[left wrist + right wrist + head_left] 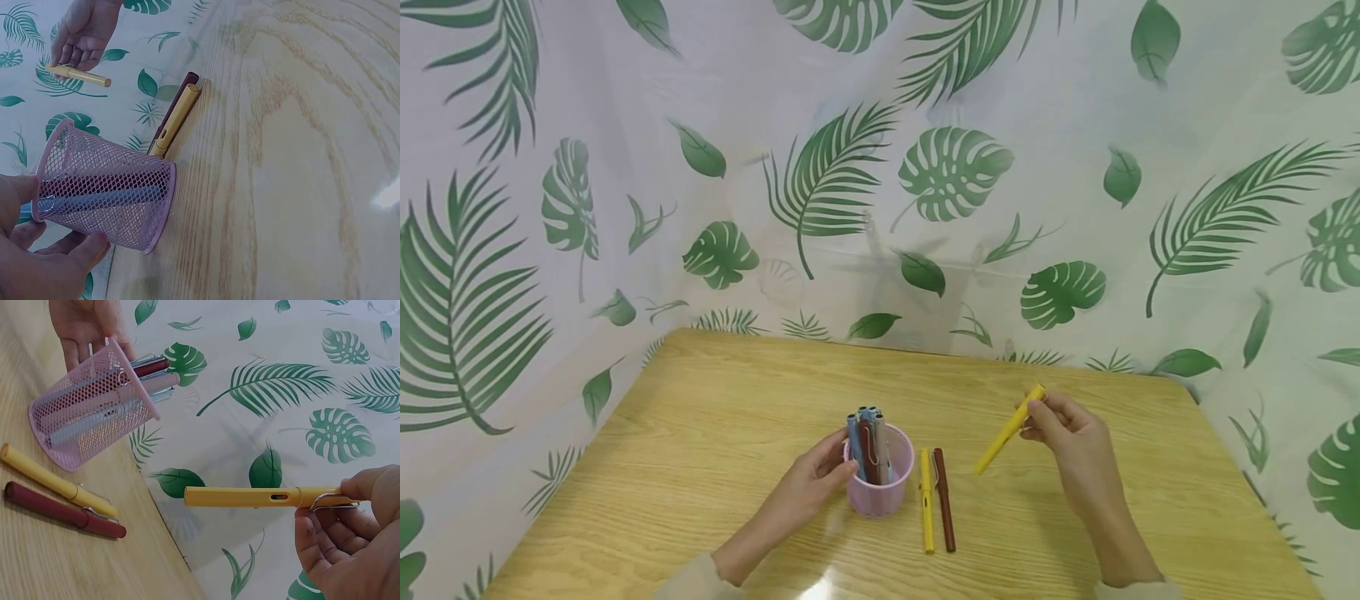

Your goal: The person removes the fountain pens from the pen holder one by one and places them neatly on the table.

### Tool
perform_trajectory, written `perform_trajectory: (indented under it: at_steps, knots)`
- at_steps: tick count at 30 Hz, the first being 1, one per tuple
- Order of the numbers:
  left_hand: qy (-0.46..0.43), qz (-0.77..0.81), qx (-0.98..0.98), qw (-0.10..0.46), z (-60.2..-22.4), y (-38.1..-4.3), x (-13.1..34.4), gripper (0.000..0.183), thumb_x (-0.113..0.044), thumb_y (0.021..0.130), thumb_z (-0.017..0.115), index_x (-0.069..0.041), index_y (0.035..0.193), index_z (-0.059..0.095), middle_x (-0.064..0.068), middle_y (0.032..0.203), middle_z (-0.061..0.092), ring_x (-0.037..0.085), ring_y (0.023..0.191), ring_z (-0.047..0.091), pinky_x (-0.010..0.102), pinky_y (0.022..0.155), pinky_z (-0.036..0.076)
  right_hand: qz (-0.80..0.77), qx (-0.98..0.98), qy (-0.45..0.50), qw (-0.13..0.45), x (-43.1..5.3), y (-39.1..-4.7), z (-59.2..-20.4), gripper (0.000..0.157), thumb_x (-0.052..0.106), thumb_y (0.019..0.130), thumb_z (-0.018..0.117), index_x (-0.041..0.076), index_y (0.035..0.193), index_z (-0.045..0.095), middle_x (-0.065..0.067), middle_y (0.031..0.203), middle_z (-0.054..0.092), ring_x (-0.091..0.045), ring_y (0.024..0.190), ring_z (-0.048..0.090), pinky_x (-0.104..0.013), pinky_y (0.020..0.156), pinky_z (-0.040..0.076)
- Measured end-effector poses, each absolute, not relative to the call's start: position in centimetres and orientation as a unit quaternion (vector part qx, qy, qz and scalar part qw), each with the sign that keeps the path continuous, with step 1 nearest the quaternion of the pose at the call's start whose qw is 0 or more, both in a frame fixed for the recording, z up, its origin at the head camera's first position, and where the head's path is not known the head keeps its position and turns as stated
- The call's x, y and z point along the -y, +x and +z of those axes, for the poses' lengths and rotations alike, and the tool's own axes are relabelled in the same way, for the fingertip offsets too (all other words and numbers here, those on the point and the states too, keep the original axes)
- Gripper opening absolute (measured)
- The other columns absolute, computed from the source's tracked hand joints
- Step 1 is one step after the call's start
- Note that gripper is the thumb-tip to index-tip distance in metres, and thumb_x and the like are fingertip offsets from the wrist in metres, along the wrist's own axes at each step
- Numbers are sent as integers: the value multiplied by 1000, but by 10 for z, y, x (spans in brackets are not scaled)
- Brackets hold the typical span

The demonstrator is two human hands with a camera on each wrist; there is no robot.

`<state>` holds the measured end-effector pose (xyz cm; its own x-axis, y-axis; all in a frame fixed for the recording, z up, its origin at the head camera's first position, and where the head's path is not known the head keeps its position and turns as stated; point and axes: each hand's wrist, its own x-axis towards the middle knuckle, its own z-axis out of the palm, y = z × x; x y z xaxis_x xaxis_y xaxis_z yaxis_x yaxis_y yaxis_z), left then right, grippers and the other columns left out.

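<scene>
My left hand (805, 487) grips a pink mesh pen cup (880, 502) from its left side, thumb near the rim. Upright inside lean several pens: blue ones, a greyish one and a dark red pen (870, 454) with a metal clip. To the right, above the table, my right hand (1081, 454) pinches a yellow pen (237, 497) at its clip end between thumb and fingers. Its other end slants down toward the cup, apart from it. Between cup and right hand, a second yellow pen (927, 504) and another dark red pen (946, 504) lie side by side.
The wood-grain table (737, 400) runs back to a white curtain (850, 83) printed with green leaves. More of this cloth hangs along the left and right sides. Light glares off the tabletop near its front edge.
</scene>
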<state>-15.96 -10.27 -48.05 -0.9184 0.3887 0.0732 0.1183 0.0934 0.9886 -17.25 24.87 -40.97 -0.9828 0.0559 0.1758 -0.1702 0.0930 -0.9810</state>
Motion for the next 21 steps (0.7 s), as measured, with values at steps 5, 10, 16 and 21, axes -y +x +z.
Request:
perform_trajectory:
  at_steps: [5, 10, 16, 21]
  knots:
    - [170, 649, -734, 106, -481, -160, 103, 61, -21, 108, 58, 0, 160, 32, 30, 148, 50, 43, 137, 50, 46, 113, 44, 657, 749, 14, 79, -255, -170, -414, 43, 28, 105, 64, -10, 125, 63, -3, 97, 69, -14, 89, 69, -26, 83, 61]
    - [166, 650, -733, 109, -482, -161, 103, 62, -21, 107, 59, -2, 160, 33, 27, 147, 52, 41, 136, 51, 46, 113, 45, 659, 748, -4, 76, -259, -170, -418, 42, 29, 104, 65, -9, 123, 64, -2, 95, 68, -15, 88, 68, -26, 82, 61]
    - [173, 652, -730, 108, -482, -162, 103, 61, -20, 108, 58, 1, 159, 32, 30, 148, 50, 43, 138, 49, 46, 113, 44, 651, 757, -15, 58, -262, -172, -424, 39, 30, 104, 65, -7, 118, 65, -2, 93, 67, -16, 87, 68, -27, 82, 61]
    - [171, 655, -728, 108, -480, -161, 102, 61, -19, 108, 58, 2, 159, 32, 32, 149, 48, 44, 138, 48, 48, 114, 43, 643, 764, -21, 50, -262, -173, -429, 41, 29, 105, 64, -10, 118, 64, -1, 93, 67, -15, 87, 68, -27, 82, 61]
